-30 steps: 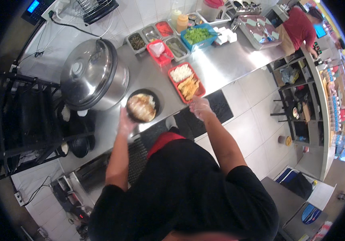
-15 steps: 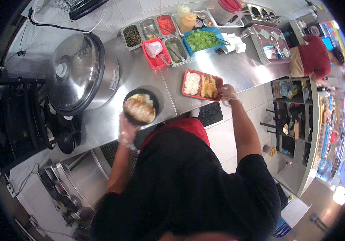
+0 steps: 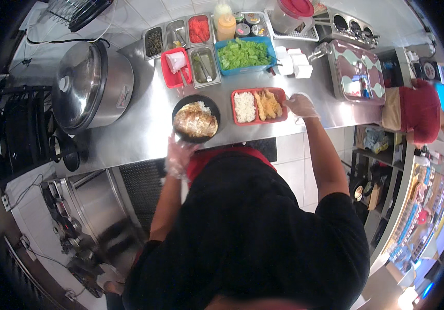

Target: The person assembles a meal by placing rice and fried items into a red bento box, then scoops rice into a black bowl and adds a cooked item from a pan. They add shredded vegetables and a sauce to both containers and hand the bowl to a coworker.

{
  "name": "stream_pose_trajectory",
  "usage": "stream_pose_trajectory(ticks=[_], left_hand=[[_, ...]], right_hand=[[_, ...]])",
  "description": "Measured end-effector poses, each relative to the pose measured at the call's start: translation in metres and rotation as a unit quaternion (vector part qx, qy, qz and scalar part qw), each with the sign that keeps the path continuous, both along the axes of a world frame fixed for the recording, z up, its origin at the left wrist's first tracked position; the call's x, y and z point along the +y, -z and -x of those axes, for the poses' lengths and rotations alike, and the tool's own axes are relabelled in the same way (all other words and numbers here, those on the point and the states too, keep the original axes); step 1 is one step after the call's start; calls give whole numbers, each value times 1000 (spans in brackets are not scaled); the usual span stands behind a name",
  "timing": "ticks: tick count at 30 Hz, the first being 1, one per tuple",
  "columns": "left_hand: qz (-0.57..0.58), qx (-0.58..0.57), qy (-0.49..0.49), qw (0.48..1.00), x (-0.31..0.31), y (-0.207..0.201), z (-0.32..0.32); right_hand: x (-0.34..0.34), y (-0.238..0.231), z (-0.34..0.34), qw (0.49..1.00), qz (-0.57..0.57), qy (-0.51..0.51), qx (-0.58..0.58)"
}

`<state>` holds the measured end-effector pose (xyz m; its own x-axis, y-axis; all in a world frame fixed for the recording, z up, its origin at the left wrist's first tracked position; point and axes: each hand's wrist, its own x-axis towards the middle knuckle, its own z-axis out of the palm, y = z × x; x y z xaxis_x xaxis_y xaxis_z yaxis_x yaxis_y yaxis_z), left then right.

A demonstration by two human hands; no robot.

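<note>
A round black bowl stands on the steel counter, filled with white rice under a brown-glazed, egg-like topping. My left hand, in a clear plastic glove, holds its near left rim; the fingers under the bowl are partly hidden. To the right lies a red two-compartment bento box, with rice on the left and golden fried pieces on the right. My gloved right hand has its fingers bent against the box's right edge. Behind the bowl sits a red container holding a white item and a utensil.
Steel pans of toppings, a blue tub of lettuce, squeeze bottles and white cups line the counter's back. A large lidded cooker stands left. At far right is a person in a red shirt.
My left hand has brought the black bowl rightward and farther back, closer to the bento box. The box has shifted slightly right with my right hand at its edge. The view has moved too.
</note>
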<state>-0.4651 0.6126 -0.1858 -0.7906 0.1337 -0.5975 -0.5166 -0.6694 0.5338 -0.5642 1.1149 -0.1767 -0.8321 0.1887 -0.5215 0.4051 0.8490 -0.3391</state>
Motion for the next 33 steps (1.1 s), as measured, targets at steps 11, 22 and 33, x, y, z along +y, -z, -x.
stream_pose_trajectory(ticks=[11,22,33], left_hand=[[50,75,-84,992,-37,57,-97],[64,-363,18,929,-80,134,-397],[74,-161,15,984,-117,136,-261]], right_hand=[[-47,-71,130,966,-89,-176,167],[-14,-89,188,841,-208,-398,303],[-80,-31,212,846,-256,-374,281]])
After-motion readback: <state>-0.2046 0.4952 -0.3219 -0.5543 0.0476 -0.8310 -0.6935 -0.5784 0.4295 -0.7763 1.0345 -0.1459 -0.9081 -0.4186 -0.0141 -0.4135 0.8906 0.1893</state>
